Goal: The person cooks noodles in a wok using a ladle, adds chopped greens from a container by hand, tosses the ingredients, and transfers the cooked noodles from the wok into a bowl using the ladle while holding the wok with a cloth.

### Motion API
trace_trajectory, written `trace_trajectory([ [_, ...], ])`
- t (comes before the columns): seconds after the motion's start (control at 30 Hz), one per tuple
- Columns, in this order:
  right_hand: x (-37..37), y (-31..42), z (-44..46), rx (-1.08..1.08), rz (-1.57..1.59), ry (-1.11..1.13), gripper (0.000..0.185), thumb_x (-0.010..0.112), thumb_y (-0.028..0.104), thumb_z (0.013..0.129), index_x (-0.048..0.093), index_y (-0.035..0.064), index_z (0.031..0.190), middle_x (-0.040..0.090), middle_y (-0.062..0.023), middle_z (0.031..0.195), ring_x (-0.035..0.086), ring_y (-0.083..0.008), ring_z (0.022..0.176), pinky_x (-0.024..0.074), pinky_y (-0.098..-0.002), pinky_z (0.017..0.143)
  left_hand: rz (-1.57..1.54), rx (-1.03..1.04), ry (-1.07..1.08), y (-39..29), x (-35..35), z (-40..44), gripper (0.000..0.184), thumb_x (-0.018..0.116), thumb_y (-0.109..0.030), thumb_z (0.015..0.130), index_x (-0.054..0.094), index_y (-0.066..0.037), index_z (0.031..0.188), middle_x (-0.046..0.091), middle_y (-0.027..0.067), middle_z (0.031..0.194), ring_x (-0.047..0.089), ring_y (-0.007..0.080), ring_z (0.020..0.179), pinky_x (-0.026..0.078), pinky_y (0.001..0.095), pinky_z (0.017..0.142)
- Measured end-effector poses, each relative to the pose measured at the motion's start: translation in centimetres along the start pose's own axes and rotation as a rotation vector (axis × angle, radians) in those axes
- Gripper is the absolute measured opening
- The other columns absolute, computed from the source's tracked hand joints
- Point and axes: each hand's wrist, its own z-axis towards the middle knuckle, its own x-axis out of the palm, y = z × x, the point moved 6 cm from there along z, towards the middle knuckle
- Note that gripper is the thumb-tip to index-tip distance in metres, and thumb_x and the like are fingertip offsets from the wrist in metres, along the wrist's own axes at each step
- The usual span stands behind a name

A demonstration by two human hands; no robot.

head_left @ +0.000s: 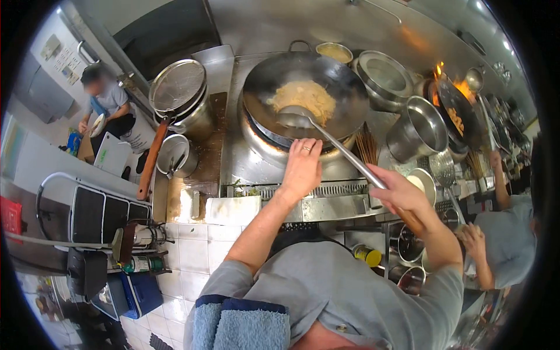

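A large dark wok [262, 87] sits on the round burner, with a pale yellow-brown mass of food [309, 96] in it. My right hand [402, 189] is wrapped round the handle of a long metal ladle [347, 153], whose bowl rests on the near edge of the food. At the wok's near rim is my left hand [304, 163], its fingers close together over the edge; the fingertips and whatever they grip are partly hidden. A bundle of thin bamboo sticks [367, 144] stands just right of the wok.
Left of the stove are a strainer [178, 84] on a pot and a small metal pot [175, 154]. Steel pots [417, 128] stand at the right. Beyond them a co-worker [504, 239] handles another wok with flames around it. Another person [108, 102] sits at the far left.
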Motion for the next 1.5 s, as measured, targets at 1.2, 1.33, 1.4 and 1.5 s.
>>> trace_trajectory([
  [1.2,-5.2,1.3,11.8,-0.548,-0.935,-0.378,0.076,0.064,-0.007,0.072,0.038,0.0066,0.143,0.059,-0.0267,0.099,0.058,-0.0444,0.094,0.0459,-0.0420,0.084,-0.004,0.013,0.036,-0.4,-0.4,-0.7,0.063,0.068,-0.011,0.070,0.047,0.013,0.124,0.046,0.0303,0.127,0.039,0.0428,0.125,0.033,0.0443,0.108],
  [1.33,-6.0,1.5,13.8,-0.452,-0.696,-0.428,0.072,0.064,-0.004,0.076,0.037,0.0038,0.142,0.060,-0.0298,0.112,0.059,-0.0403,0.107,0.0455,-0.0330,0.090,0.004,-0.019,0.051,-0.4,-0.3,-0.7,0.060,0.064,-0.010,0.072,0.046,0.013,0.125,0.044,0.0311,0.128,0.039,0.0438,0.125,0.036,0.0463,0.105],
  [1.4,-6.2,1.9,14.0,-0.323,-0.655,-0.437,0.071,0.063,-0.003,0.078,0.035,0.0030,0.143,0.062,-0.0286,0.108,0.062,-0.0388,0.101,0.0470,-0.0346,0.087,0.032,-0.032,0.062,-0.4,-0.1,-0.6,0.059,0.062,-0.009,0.073,0.046,0.013,0.125,0.044,0.0312,0.129,0.038,0.0439,0.126,0.037,0.0471,0.104],
  [1.5,-5.8,2.3,13.9,-0.165,-0.640,-0.433,0.071,0.062,-0.001,0.080,0.032,0.0020,0.144,0.064,-0.0256,0.099,0.065,-0.0375,0.086,0.0495,-0.0384,0.080,0.043,-0.042,0.073,-0.2,0.3,-0.7,0.058,0.060,-0.007,0.074,0.045,0.013,0.126,0.042,0.0309,0.131,0.037,0.0434,0.128,0.037,0.0477,0.104],
])
